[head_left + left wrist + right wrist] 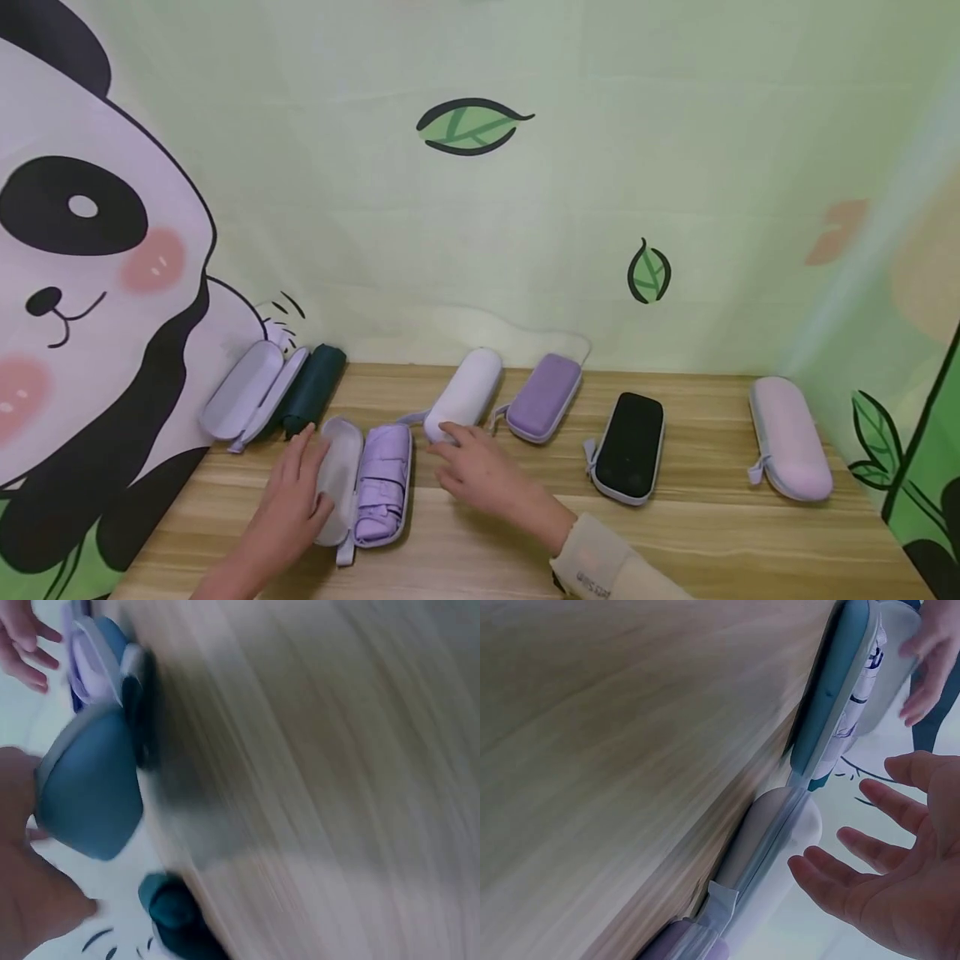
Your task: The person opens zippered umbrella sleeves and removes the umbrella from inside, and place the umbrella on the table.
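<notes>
In the head view, my left hand (294, 492) is at the raised lid of an open zip case (339, 483), fingers loosely bent; firm contact is unclear. The left wrist view has the lid's blue-grey outside (94, 787) next to that hand (34, 877). Inside the case lies a folded purple umbrella (383, 483). My right hand (480, 471), fingers loosely spread, hovers by the near end of a white zip case (467, 392). In the right wrist view its fingers (885, 806) hold nothing.
Behind my left hand are another open case (247, 392) and a dark green folded umbrella (315, 387). Rightward lie a purple case (546, 396), a black case (628, 446) and a pink case (791, 437). A printed cloth wall (337, 208) borders the wooden table (705, 533).
</notes>
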`<state>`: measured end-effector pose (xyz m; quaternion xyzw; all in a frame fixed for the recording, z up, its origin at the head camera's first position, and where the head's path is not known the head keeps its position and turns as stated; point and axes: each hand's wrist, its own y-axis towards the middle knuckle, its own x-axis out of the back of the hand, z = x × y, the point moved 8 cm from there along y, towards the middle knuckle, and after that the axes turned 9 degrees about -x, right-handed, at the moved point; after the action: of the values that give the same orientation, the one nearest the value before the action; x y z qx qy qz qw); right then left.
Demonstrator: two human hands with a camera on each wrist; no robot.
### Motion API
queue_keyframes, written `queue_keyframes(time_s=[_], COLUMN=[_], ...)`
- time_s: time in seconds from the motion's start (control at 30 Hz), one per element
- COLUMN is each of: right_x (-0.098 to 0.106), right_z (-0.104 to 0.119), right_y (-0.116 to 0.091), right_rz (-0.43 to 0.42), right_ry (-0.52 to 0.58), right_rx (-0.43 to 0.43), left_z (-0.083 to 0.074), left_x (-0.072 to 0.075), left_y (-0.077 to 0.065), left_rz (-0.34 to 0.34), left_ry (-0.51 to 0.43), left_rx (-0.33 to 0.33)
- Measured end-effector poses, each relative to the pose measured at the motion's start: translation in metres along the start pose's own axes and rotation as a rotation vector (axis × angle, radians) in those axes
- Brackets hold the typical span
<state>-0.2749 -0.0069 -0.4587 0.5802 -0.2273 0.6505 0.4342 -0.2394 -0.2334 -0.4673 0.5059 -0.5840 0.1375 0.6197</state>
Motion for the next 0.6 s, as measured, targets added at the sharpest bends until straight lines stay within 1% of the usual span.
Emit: queue_keyframes(time_s=[0.07, 0.1, 0.13, 0.17, 0.2, 0.23, 0.27, 0.3, 0.33, 0.37, 0.4, 0.43, 0.57, 0.6], right_x=[-0.001, -0.001, -0.001, -0.002, -0.002, -0.003, -0.003, -0.004, -0.004, -0.004, -0.004, -0.005, -0.008, -0.009], right_z=[0.001, 0.002, 0.003, 0.004, 0.005, 0.008, 0.01, 0.013, 0.016, 0.02, 0.023, 0.027, 0.04, 0.043], right_y=[0.001, 0.002, 0.003, 0.003, 0.004, 0.005, 0.005, 0.006, 0.007, 0.008, 0.01, 0.012, 0.02, 0.022], right_rz=[0.002, 0.005, 0.01, 0.013, 0.017, 0.02, 0.023, 0.028, 0.027, 0.029, 0.03, 0.035, 0.065, 0.071], right_ry=[0.012, 0.02, 0.028, 0.033, 0.041, 0.044, 0.045, 0.046, 0.044, 0.045, 0.044, 0.051, 0.1, 0.109], right_rx=[-0.005, -0.007, -0.012, -0.013, -0.013, -0.008, -0.002, 0.007, 0.019, 0.033, 0.046, 0.052, 0.053, 0.043], left_z=[-0.002, -0.002, -0.001, 0.001, 0.004, 0.008, 0.011, 0.015, 0.018, 0.02, 0.021, 0.023, 0.024, 0.023], left_x=[-0.004, -0.008, -0.013, -0.02, -0.027, -0.033, -0.038, -0.042, -0.046, -0.047, -0.049, -0.05, -0.051, -0.051], left_y=[-0.005, -0.008, -0.012, -0.016, -0.021, -0.027, -0.032, -0.038, -0.042, -0.046, -0.048, -0.05, -0.053, -0.053], left_rz=[0.061, 0.107, 0.178, 0.269, 0.359, 0.448, 0.52, 0.573, 0.612, 0.625, 0.627, 0.624, 0.579, 0.574], left_ry=[0.143, 0.188, 0.21, 0.195, 0.153, 0.092, 0.031, -0.022, -0.072, -0.123, -0.155, -0.165, -0.162, -0.143], left_rx=[-0.121, -0.172, -0.198, -0.197, -0.178, -0.143, -0.1, -0.057, -0.01, 0.023, 0.036, 0.04, 0.016, 0.008])
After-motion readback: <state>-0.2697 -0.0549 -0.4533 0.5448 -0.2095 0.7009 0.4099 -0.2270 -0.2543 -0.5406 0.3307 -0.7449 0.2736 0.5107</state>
